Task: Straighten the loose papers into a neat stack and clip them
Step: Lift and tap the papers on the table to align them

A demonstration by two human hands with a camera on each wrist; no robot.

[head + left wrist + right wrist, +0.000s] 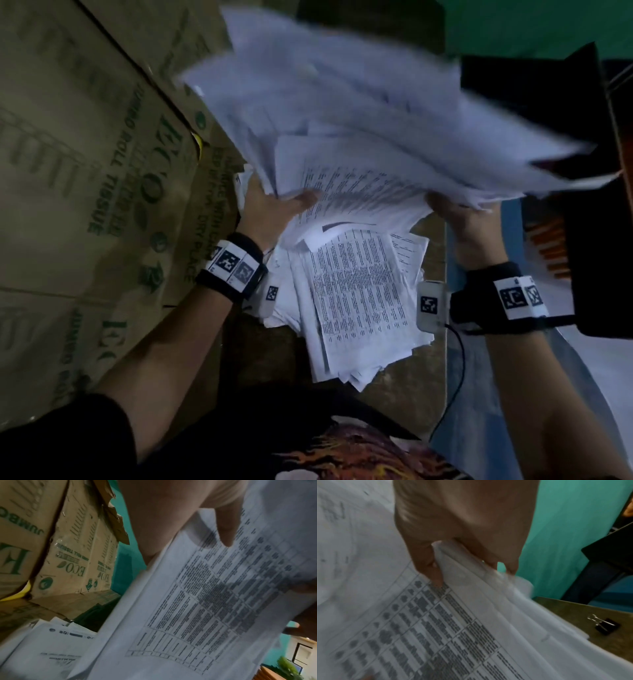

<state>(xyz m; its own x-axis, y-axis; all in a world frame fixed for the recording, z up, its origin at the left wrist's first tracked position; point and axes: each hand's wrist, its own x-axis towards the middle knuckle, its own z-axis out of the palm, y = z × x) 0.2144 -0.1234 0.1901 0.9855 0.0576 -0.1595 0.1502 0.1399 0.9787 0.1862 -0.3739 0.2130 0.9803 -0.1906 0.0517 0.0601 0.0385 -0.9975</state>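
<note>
Closest to you, some printed sheets lie in a messy pile on the table, just below your wrists. They are not lined up, so they probably need gathering too.

A bit farther out, both your hands are up in the air with a big bundle of papers. Your left hand grips the bundle's near left edge, with the thumb lying on top of the printed page and the fingers hidden under it. Your right hand grips the near right edge; in the right wrist view the thumb pinches the sheets against curled fingers. Holding both sides like this keeps the floppy bundle from spilling, and it looks like you are getting ready to tap the edges even.

The far ends of the sheets fan out and look blurry, so the bundle is not neat yet.

The binder clip sits alone on the table to your right, near the bundle but not touching it. It probably waits for the last step.

Beyond, brown cardboard boxes stand on your left, and a green wall is behind everything.
</note>
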